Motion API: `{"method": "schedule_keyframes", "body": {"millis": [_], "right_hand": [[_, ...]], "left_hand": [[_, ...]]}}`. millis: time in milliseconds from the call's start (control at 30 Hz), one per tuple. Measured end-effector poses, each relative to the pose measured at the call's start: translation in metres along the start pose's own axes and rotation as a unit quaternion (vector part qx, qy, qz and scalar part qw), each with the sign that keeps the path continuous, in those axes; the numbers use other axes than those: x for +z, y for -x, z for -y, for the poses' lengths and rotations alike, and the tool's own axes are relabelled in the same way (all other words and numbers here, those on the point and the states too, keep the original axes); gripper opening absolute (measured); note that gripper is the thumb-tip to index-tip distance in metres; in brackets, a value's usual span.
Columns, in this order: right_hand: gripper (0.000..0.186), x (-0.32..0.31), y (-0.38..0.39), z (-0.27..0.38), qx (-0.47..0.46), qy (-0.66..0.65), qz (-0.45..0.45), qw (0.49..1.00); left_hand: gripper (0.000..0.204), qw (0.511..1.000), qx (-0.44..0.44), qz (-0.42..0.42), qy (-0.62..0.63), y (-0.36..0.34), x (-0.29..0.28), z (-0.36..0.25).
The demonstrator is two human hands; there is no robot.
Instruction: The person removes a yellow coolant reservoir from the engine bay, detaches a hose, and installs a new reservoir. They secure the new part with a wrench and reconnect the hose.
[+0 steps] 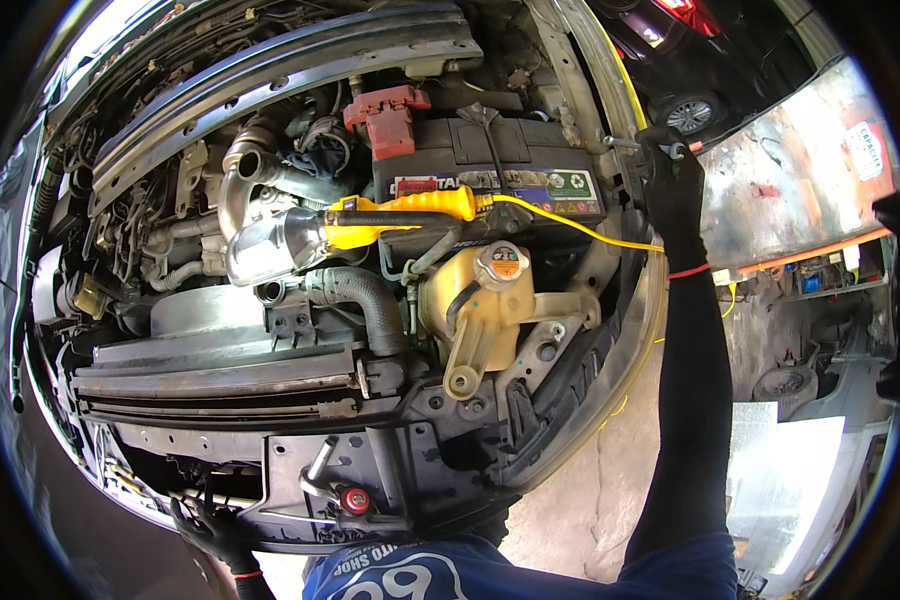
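My right hand (673,185), in a black glove, is raised beside the fender on the right. It is closed around a slim metal tool (622,143) whose shiny shaft sticks out to the left; the fingers hide its exact kind. My left hand (215,532), also gloved, is at the front edge of the engine bay with its fingers spread over the front panel (290,480). Right of that hand, a silver metal bar (320,462) and a round red-topped piece (355,500) lie on the panel.
A yellow work light (400,215) lies across the engine bay, its cord running right over the fender. Near it are the battery (490,150), a coolant tank (490,310) and a ribbed hose (370,305). A scuffed work surface (770,190) stands at right, a dark car (710,60) behind.
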State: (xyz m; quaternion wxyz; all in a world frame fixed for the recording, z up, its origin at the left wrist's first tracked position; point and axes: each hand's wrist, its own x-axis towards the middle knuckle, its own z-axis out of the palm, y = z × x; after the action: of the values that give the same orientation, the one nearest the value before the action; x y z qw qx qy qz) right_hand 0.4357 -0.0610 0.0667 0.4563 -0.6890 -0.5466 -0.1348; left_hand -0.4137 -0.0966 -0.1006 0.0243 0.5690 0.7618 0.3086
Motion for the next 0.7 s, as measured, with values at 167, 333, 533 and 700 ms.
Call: {"method": "schedule_keyframes", "body": {"millis": [167, 333, 533, 700], "right_hand": [[0.013, 0.013, -0.030, -0.002, 0.032, 0.013, 0.080, 0.996], [0.028, 0.028, -0.072, -0.022, 0.066, -0.033, 0.147, 0.986], [0.037, 0.045, -0.129, -0.064, 0.246, -0.085, 0.302, 0.917], [0.018, 0.035, -0.050, -0.032, -0.060, 0.186, 0.121, 0.973]], "left_hand": [[0.055, 0.999, -0.009, 0.001, 0.041, 0.001, 0.002, -0.006], [0.055, 0.998, -0.016, 0.008, 0.053, 0.002, 0.001, -0.013], [0.054, 1.000, -0.007, 0.016, -0.010, 0.002, -0.004, -0.020], [0.052, 1.000, 0.001, -0.002, 0.009, 0.001, -0.001, -0.018]]}}
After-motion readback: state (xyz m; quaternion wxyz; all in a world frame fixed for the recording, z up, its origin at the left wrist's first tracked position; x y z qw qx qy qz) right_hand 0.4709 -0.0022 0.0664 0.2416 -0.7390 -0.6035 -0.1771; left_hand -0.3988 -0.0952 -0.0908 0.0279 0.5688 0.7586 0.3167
